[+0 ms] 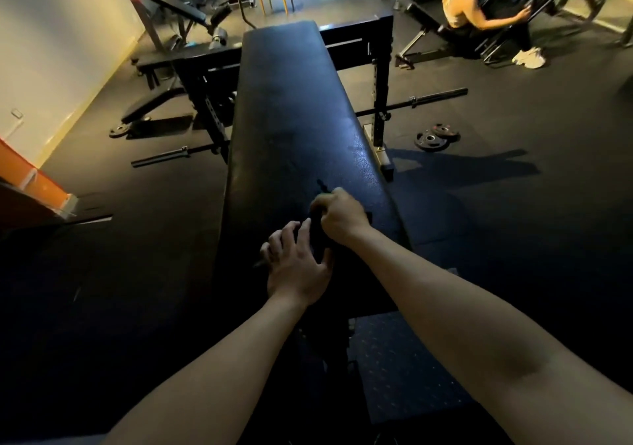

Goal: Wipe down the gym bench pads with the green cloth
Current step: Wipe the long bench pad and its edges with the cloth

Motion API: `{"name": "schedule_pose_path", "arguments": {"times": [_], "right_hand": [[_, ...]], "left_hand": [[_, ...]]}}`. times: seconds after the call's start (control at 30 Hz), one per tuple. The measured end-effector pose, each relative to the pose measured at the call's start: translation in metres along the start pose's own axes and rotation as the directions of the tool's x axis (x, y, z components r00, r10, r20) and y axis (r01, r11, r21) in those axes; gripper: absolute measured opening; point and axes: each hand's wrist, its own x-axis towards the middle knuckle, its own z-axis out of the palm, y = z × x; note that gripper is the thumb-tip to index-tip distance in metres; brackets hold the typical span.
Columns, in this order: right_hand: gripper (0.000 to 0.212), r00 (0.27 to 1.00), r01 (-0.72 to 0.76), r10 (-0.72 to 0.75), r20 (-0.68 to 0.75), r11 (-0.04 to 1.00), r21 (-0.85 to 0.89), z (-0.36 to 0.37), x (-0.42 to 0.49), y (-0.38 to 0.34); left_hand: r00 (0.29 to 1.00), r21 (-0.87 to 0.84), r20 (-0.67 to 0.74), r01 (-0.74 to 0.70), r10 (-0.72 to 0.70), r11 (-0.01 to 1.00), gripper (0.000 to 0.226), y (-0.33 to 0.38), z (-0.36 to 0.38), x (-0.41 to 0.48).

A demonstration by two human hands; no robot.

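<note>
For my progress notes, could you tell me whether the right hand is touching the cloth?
Touching. The head view shows the right hand curled around the dark bunched cloth on the bench pad.

dark green cloth: mid-frame, mostly hidden under both hands, colour barely readable in the dim light | long black padded bench pad: near end lost in shadow, lower centre | both forearms: cut by bottom edge
</note>
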Motion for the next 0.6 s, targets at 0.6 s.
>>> {"name": "schedule_pose_path", "arguments": {"times": [0.6], "right_hand": [[0.031, 0.919, -0.318, 0.289, -0.267, 0.945, -0.073, -0.023, -0.092, 0.047]], "left_hand": [[0.976, -0.004, 0.119, -0.181, 0.180, 0.984, 0.064, -0.002, -0.016, -0.020]]}}
